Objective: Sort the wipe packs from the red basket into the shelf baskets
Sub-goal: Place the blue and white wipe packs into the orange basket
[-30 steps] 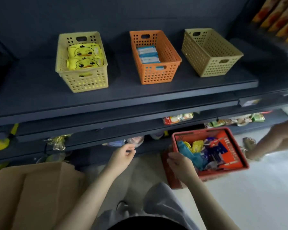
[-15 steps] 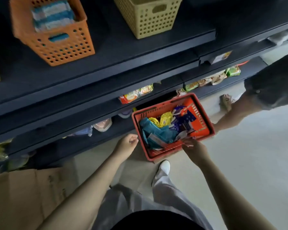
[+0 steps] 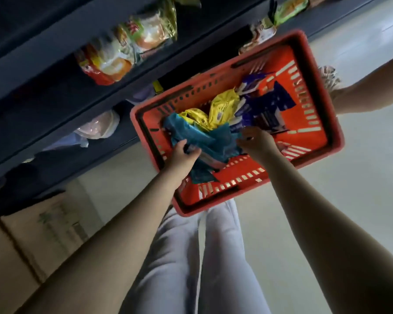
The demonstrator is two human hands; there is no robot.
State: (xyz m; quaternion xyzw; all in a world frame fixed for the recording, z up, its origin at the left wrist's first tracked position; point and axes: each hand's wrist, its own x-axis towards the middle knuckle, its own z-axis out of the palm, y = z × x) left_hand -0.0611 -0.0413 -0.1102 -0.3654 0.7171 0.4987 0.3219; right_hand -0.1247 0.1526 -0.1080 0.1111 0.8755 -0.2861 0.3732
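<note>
The red basket [image 3: 313, 64] sits on the floor in front of the dark shelving, holding teal wipe packs [image 3: 204, 141], yellow wipe packs [image 3: 222, 107] and purple-blue wipe packs [image 3: 266, 105] in a loose heap. My left hand [image 3: 182, 155] is inside the basket at its left side, fingers closed around the near end of a teal pack. My right hand [image 3: 256, 141] reaches into the middle of the basket, fingertips pinching at the edge of the teal and purple packs; what it grips is hidden. The shelf baskets are out of view.
Lower shelves [image 3: 55, 91] at upper left carry snack bags [image 3: 123, 51]. A cardboard box [image 3: 21, 245] stands at lower left. Another person's leg [image 3: 368, 87] is just right of the basket. Pale floor [image 3: 349, 177] lies to the right; my grey trousers [image 3: 191, 257] are below.
The view dropped from the shelf baskets down to the red basket. Both hands went from the basket's near rim into the heap, the left one closing on a teal pack.
</note>
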